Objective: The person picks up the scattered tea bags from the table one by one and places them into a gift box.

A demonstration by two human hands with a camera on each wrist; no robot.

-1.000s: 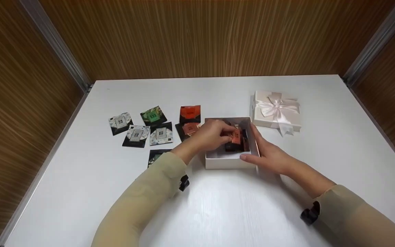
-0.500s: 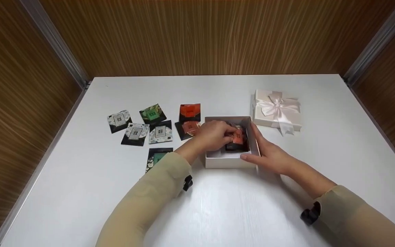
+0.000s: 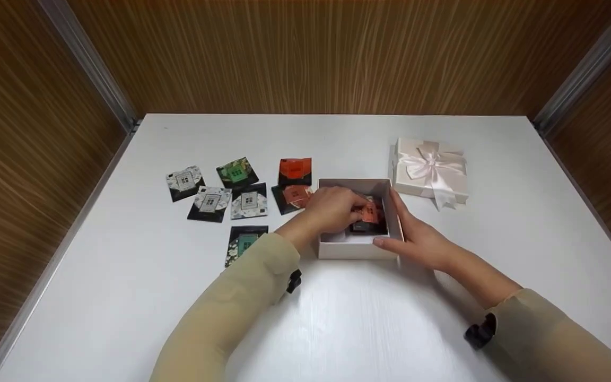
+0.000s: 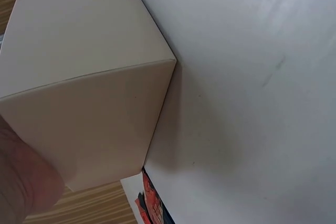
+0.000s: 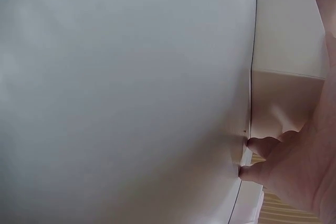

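Observation:
The open white gift box (image 3: 358,251) stands on the table with several dark packets lying inside it. My left hand (image 3: 332,209) reaches over its left wall, and thumb and fingers pinch a packet with an orange label (image 3: 371,214) among them. Part of the stack is hidden by that hand. Along the right wall my right hand (image 3: 422,241) holds the box, thumb at the front rim and fingers on the outer side. In the right wrist view, fingertips (image 5: 257,170) reach down to the tabletop beside the box.
Several flat square packets lie left of the box, among them an orange one (image 3: 295,171), a green one (image 3: 237,172) and a white one (image 3: 249,200). The ribboned lid (image 3: 431,168) lies at the back right. Wood-grain panels (image 3: 305,58) border the table.
The left hand and forearm have shifted slightly right, with the orange-labelled packet moving right inside the box. The right hand has kept its hold. The view has tilted slightly.

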